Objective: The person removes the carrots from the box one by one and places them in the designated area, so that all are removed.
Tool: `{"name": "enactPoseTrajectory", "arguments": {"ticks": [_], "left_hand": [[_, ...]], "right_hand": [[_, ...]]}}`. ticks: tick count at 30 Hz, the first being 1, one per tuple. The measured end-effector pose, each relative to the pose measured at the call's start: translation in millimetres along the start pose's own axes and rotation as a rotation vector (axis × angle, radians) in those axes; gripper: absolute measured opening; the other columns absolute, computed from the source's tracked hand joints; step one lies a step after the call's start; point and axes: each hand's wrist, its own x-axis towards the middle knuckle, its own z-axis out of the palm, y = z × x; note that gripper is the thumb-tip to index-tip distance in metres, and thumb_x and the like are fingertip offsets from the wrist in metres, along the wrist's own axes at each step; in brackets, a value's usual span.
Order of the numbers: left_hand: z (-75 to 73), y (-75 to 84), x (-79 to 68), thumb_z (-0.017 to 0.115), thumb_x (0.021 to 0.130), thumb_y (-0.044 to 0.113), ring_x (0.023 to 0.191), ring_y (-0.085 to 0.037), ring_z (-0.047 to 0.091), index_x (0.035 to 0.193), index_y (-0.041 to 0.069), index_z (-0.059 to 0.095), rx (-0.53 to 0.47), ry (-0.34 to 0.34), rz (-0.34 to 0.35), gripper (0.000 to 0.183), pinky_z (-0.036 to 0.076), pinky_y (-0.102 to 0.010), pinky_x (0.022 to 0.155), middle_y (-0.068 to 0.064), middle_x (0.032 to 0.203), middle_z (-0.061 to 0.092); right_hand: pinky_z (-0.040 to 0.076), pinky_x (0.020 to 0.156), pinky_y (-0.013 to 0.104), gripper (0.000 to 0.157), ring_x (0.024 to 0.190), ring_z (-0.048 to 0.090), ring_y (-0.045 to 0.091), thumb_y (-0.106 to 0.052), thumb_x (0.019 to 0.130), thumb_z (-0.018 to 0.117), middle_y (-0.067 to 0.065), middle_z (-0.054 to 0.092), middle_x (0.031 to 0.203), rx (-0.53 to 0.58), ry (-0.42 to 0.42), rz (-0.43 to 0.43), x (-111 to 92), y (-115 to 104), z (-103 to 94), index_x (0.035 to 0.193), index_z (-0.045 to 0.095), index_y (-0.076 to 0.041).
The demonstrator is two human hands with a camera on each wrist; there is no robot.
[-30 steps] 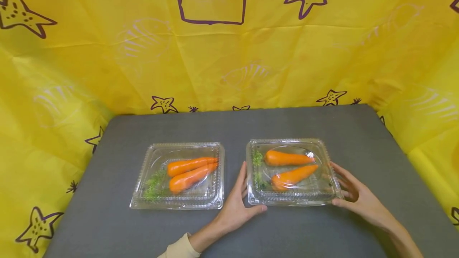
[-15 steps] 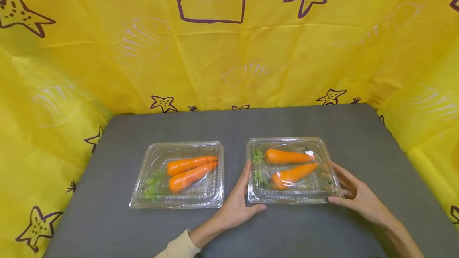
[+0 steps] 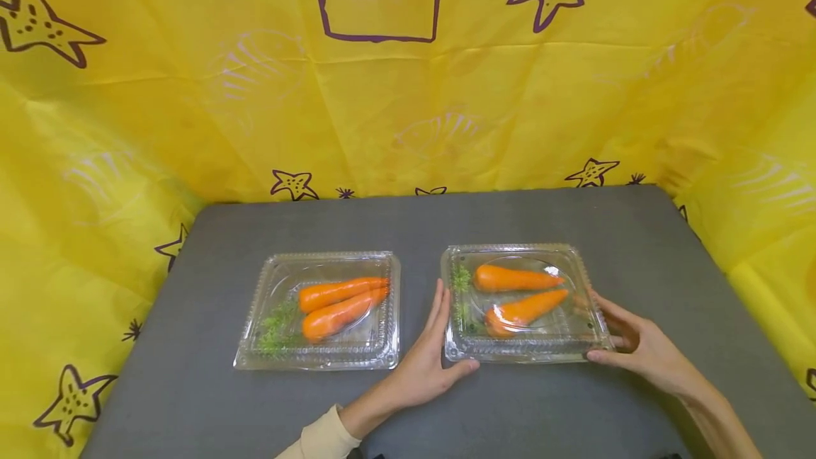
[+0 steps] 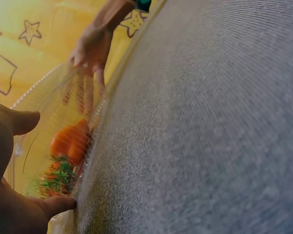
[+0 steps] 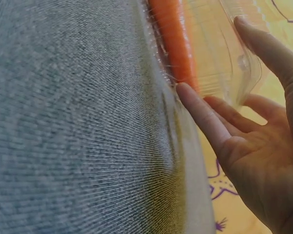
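A clear plastic clamshell box [image 3: 529, 353], lid down, lies flat on the right of the table in the head view. Through its lid show two orange carrots [image 3: 518, 278] with green tops [image 3: 460, 277] at the left end. My left hand [image 3: 423, 368] is along the box's left side, fingers straight, thumb near the front left corner. On the opposite side my right hand [image 3: 656, 360] has its fingertips at the box's edge and its thumb by the front right corner. The right wrist view shows those fingers [image 5: 205, 114] extended against the plastic.
A matching closed clamshell box [image 3: 312, 363] stands to the left, holding two carrots [image 3: 344, 314] and green tops [image 3: 277, 331]. Both boxes are on a grey table [image 3: 510, 416]. Yellow cloth [image 3: 382, 105] with star and fish drawings hangs behind and at the sides.
The right box has shifted very slightly away from me between the hands, which keep to its two sides. The left box stays in place.
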Motion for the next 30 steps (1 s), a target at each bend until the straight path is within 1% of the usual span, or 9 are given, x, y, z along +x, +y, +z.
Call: {"name": "enactPoseTrajectory", "arguments": {"ticks": [3, 6, 9, 13, 18, 21, 25, 28, 30], "left_hand": [[1.4, -1.1, 0.1, 0.072, 0.089, 0.028, 0.148, -0.023, -0.005, 0.156, 0.016, -0.011, 0.017, -0.012, 0.02, 0.108, 0.014, -0.055, 0.119, -0.001, 0.16, -0.025], [2.6, -1.2, 0.7, 0.072, 0.089, 0.026, 0.148, -0.021, -0.006, 0.156, 0.016, -0.012, 0.016, -0.005, 0.031, 0.108, 0.014, -0.054, 0.119, 0.002, 0.16, -0.026], [3.4, -0.4, 2.1, 0.07, 0.09, 0.018, 0.148, -0.021, -0.006, 0.155, 0.015, -0.014, 0.02, -0.011, 0.043, 0.107, 0.014, -0.052, 0.119, 0.003, 0.159, -0.028], [1.2, -1.0, 4.2, 0.062, 0.094, 0.008, 0.148, -0.021, -0.008, 0.155, 0.012, -0.016, 0.032, -0.048, 0.068, 0.099, 0.01, -0.048, 0.12, -0.002, 0.159, -0.029], [0.5, -3.9, 3.3, 0.048, 0.1, 0.008, 0.148, -0.019, -0.01, 0.154, 0.008, -0.016, 0.062, -0.074, 0.083, 0.084, 0.004, -0.043, 0.121, -0.008, 0.16, -0.025], [3.1, -4.8, 2.2, 0.044, 0.101, 0.006, 0.149, -0.02, -0.008, 0.154, 0.007, -0.016, 0.092, -0.061, 0.093, 0.08, 0.004, -0.042, 0.121, -0.008, 0.161, -0.024], [6.4, -5.7, 1.7, 0.044, 0.1, 0.003, 0.149, -0.022, -0.003, 0.154, 0.006, -0.014, 0.139, -0.03, 0.12, 0.079, 0.007, -0.042, 0.121, -0.009, 0.161, -0.021], [7.5, -6.6, 1.6, 0.043, 0.099, 0.001, 0.149, -0.024, 0.001, 0.155, 0.005, -0.011, 0.153, -0.004, 0.139, 0.077, 0.01, -0.044, 0.121, -0.01, 0.162, -0.017], [7.6, -7.3, 1.6, 0.042, 0.099, 0.0, 0.149, -0.025, 0.004, 0.155, 0.004, -0.008, 0.159, 0.011, 0.151, 0.076, 0.012, -0.044, 0.121, -0.01, 0.163, -0.014]], "right_hand": [[0.055, 0.079, 0.015, 0.085, 0.116, 0.05, -0.011, 0.005, 0.081, 0.075, -0.031, 0.038, 0.143, 0.002, -0.011, 0.006, -0.4, -0.3, -1.5, 0.152, 0.03, -0.001], [0.057, 0.078, 0.017, 0.085, 0.115, 0.053, -0.008, 0.005, 0.081, 0.074, -0.03, 0.038, 0.143, 0.025, -0.028, 0.007, 0.3, -0.6, -2.4, 0.152, 0.028, 0.0], [0.059, 0.076, 0.022, 0.084, 0.11, 0.059, -0.002, 0.008, 0.081, 0.073, -0.029, 0.041, 0.142, 0.072, -0.042, 0.005, 1.2, -0.7, -3.8, 0.152, 0.028, 0.002], [0.06, 0.076, 0.023, 0.084, 0.108, 0.062, 0.001, 0.008, 0.081, 0.073, -0.03, 0.042, 0.14, 0.091, -0.05, 0.022, 0.8, -1.5, -5.9, 0.152, 0.028, 0.001], [0.06, 0.076, 0.023, 0.083, 0.107, 0.061, 0.0, 0.006, 0.081, 0.074, -0.032, 0.041, 0.138, 0.072, -0.049, 0.046, 1.3, -4.0, -7.7, 0.152, 0.03, 0.0], [0.06, 0.075, 0.023, 0.083, 0.106, 0.061, -0.001, 0.005, 0.081, 0.075, -0.033, 0.041, 0.137, 0.04, -0.044, 0.045, 2.2, -5.0, -8.6, 0.151, 0.03, 0.002], [0.06, 0.074, 0.022, 0.082, 0.104, 0.062, -0.001, 0.002, 0.08, 0.078, -0.031, 0.048, 0.132, -0.006, -0.03, 0.048, 3.3, -6.8, -10.2, 0.149, 0.034, 0.003], [0.06, 0.073, 0.022, 0.082, 0.104, 0.062, -0.001, 0.002, 0.079, 0.078, -0.029, 0.052, 0.13, -0.02, -0.029, 0.037, 4.1, -7.1, -10.4, 0.148, 0.035, 0.003], [0.06, 0.073, 0.022, 0.082, 0.105, 0.062, -0.002, 0.004, 0.078, 0.078, -0.029, 0.051, 0.131, -0.017, -0.029, 0.023, 4.5, -6.3, -10.1, 0.148, 0.035, 0.005]]}}
